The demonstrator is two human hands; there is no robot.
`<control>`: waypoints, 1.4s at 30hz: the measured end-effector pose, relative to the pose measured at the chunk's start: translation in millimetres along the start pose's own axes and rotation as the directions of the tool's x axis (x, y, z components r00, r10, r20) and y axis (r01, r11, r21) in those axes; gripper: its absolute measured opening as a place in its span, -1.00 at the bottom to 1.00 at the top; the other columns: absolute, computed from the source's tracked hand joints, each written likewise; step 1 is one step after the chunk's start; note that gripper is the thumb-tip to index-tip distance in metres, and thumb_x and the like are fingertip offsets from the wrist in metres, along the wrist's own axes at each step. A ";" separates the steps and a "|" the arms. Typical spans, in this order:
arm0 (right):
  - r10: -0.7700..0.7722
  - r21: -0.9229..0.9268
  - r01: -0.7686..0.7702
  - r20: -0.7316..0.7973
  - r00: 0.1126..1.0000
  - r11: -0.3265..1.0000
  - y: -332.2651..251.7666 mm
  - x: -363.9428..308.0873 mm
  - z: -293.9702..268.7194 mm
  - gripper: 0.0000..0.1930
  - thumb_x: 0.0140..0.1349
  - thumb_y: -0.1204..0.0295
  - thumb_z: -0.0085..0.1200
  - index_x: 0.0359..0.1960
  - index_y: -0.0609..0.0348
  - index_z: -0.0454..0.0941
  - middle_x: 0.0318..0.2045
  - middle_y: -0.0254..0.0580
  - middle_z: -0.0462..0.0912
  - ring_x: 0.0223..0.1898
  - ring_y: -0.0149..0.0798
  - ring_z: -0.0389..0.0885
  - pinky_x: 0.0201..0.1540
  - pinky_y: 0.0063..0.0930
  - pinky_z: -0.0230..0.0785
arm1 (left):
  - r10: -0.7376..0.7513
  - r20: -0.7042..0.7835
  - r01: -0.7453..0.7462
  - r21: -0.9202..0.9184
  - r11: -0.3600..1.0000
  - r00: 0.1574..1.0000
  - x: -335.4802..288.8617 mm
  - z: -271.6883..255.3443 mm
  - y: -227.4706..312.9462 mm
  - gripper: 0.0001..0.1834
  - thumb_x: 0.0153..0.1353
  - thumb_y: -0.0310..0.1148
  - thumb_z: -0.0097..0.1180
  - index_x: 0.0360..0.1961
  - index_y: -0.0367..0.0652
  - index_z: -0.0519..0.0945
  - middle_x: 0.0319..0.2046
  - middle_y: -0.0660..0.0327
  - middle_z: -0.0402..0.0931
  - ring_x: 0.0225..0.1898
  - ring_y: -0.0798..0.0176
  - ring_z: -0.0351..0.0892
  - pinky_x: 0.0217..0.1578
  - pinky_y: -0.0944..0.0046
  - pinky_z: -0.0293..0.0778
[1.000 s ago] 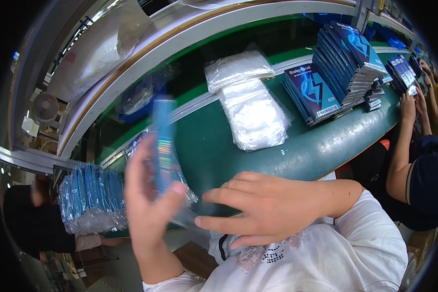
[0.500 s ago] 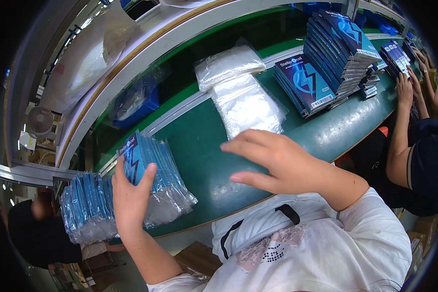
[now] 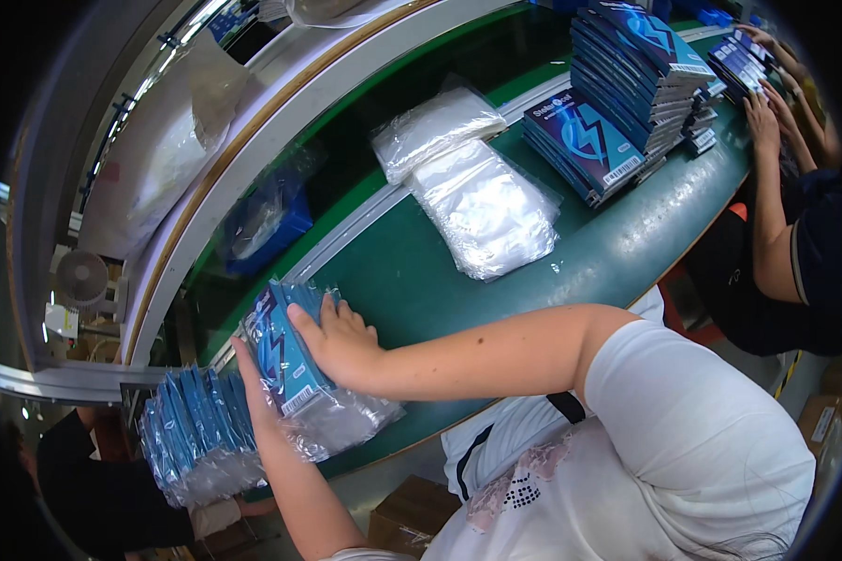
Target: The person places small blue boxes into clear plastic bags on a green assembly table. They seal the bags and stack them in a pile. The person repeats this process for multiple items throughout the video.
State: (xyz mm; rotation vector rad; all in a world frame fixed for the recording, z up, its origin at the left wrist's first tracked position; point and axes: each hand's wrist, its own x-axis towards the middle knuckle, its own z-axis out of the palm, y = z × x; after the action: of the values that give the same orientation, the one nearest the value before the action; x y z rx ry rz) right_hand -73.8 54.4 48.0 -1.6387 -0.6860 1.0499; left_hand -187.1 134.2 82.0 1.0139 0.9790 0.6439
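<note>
A row of flat blue boxes in clear plastic bags (image 3: 297, 379) leans at the near left of the green table, the loose bag ends toward me. My left hand (image 3: 258, 388) lies along the left side of this row, one finger stretched up; its other fingers are mostly hidden. Across my body reaches my right arm, and my right hand (image 3: 344, 348) rests on the row's right side with its fingers spread. Neither hand is closed round a box. Left of my left hand stands a second row of bagged blue boxes (image 3: 196, 421).
Clear plastic bags (image 3: 486, 210) lie mid-table in two piles. Unbagged blue boxes are stacked (image 3: 627, 84) at the far right, with a lower stack (image 3: 580, 140) beside them. A blue bin (image 3: 281, 224) sits behind the rail. Co-workers are at both ends; one handles boxes at right.
My right hand has moved left from above the table onto the bagged boxes. My left hand has slid down to their left side. The view has shifted slightly.
</note>
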 end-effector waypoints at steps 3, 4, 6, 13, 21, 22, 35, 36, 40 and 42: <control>0.073 0.070 -0.067 -0.085 0.994 0.995 -6.2 -0.5 12.4 -0.03 0.23 -0.31 -0.59 0.33 0.42 -0.05 0.32 0.34 0.00 0.38 0.17 -0.09 0.34 0.09 -0.24 | -0.018 0.082 0.023 -0.063 0.998 0.996 5.8 -0.5 2.8 -0.36 0.29 0.13 -0.13 0.11 -0.24 0.41 -0.04 0.04 0.52 -0.11 0.11 0.58 -0.04 0.15 0.50; 0.086 0.077 -0.079 -0.092 0.992 0.994 -7.1 -1.1 10.8 -0.05 0.24 -0.30 -0.58 0.33 0.43 -0.05 0.33 0.34 -0.02 0.39 0.16 -0.12 0.35 0.06 -0.25 | -0.015 0.086 0.022 -0.076 0.997 0.996 1.7 7.3 1.9 -0.40 0.30 0.09 -0.11 0.09 -0.22 0.43 -0.07 0.06 0.53 -0.14 0.14 0.59 -0.07 0.18 0.51; 0.111 0.128 -0.096 -0.111 0.988 0.987 -6.8 -1.8 12.0 -0.05 0.25 -0.29 -0.57 0.33 0.42 -0.04 0.33 0.34 -0.03 0.39 0.16 -0.13 0.35 0.05 -0.25 | -0.053 0.107 0.066 -0.116 0.991 0.993 -1.5 14.1 4.4 -0.50 0.30 -0.01 -0.06 0.05 -0.21 0.47 -0.12 0.09 0.56 -0.18 0.16 0.61 -0.11 0.20 0.53; 0.051 0.342 -0.062 0.041 0.998 0.937 1.1 3.2 -11.1 -0.07 0.28 -0.22 -0.38 0.29 0.55 -0.05 0.26 0.31 0.15 0.32 0.08 0.10 0.33 -0.26 -0.03 | -0.020 0.113 0.026 -0.055 0.998 0.993 -2.3 12.9 10.8 -0.53 0.28 -0.04 -0.03 0.01 -0.20 0.49 -0.15 0.12 0.58 -0.21 0.17 0.62 -0.16 0.21 0.55; -0.342 0.135 0.330 0.083 0.936 0.934 -14.8 -56.3 -177.3 -0.37 0.22 0.04 0.06 0.16 0.31 0.37 0.15 0.13 0.39 0.20 -0.03 0.33 0.23 -0.30 0.17 | 0.605 -0.288 -0.468 0.422 0.776 0.743 -39.1 10.2 16.8 -0.26 0.31 0.16 -0.24 0.18 -0.34 0.33 0.08 0.02 0.42 0.10 0.09 0.40 0.15 0.12 0.24; -0.415 -0.010 0.415 -0.050 0.909 0.910 -16.4 -60.7 -207.4 -0.38 0.19 0.06 0.09 0.13 0.30 0.39 0.11 0.12 0.42 0.17 -0.03 0.37 0.20 -0.28 0.19 | 0.752 -0.198 -0.576 0.530 0.622 0.629 -52.0 28.5 18.7 -0.32 0.34 0.09 -0.27 0.17 -0.34 0.34 0.08 0.01 0.41 0.10 0.09 0.39 0.13 0.12 0.25; -0.718 -0.933 -0.071 -0.318 0.619 0.352 46.9 -55.1 -313.9 -0.41 -0.09 0.22 0.29 0.01 0.20 0.48 -0.04 0.26 0.40 0.07 0.19 0.34 0.16 -0.09 0.19 | 0.475 0.788 -0.846 0.512 -0.152 0.392 -8.7 204.0 -97.3 -0.81 0.04 -0.55 0.11 -0.29 -0.19 0.64 -0.21 0.19 0.55 -0.13 0.10 0.48 -0.06 0.18 0.31; -0.673 -0.907 -0.029 -0.333 0.661 0.420 36.9 -61.4 -313.5 -0.40 -0.09 0.23 0.29 0.05 0.15 0.47 -0.01 0.25 0.40 0.08 0.18 0.34 0.18 -0.10 0.18 | 0.476 0.776 -0.838 0.529 -0.136 0.413 -10.3 204.3 -94.0 -0.81 0.04 -0.56 0.11 -0.29 -0.20 0.64 -0.23 0.19 0.55 -0.15 0.10 0.49 -0.08 0.19 0.33; -0.708 -0.662 0.356 -0.390 0.588 0.660 23.4 -85.8 -295.8 -0.33 -0.14 0.27 0.34 0.09 0.11 0.43 -0.05 0.09 0.41 0.08 0.02 0.35 0.12 -0.20 0.24 | 0.575 0.682 -0.843 0.537 0.026 0.452 -10.9 205.1 -90.2 -0.84 0.09 -0.57 0.11 -0.27 -0.30 0.62 -0.37 0.11 0.49 -0.27 0.12 0.49 -0.21 0.26 0.40; -0.545 -0.242 0.490 -0.440 0.714 0.838 29.4 -95.0 -288.2 -0.43 -0.03 0.24 0.29 0.04 0.19 0.45 -0.07 0.03 0.46 0.04 -0.13 0.41 0.07 -0.30 0.29 | 0.608 0.638 -0.848 0.518 0.115 0.472 -13.7 210.9 -90.6 -0.84 0.13 -0.56 0.11 -0.25 -0.32 0.61 -0.39 0.10 0.48 -0.29 0.14 0.49 -0.23 0.28 0.41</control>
State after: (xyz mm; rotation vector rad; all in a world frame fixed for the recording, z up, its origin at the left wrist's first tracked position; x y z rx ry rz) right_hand 137.0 -164.0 75.2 -1.5761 -0.7949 0.1630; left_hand -2.8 1.9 44.5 2.4987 0.3571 0.8491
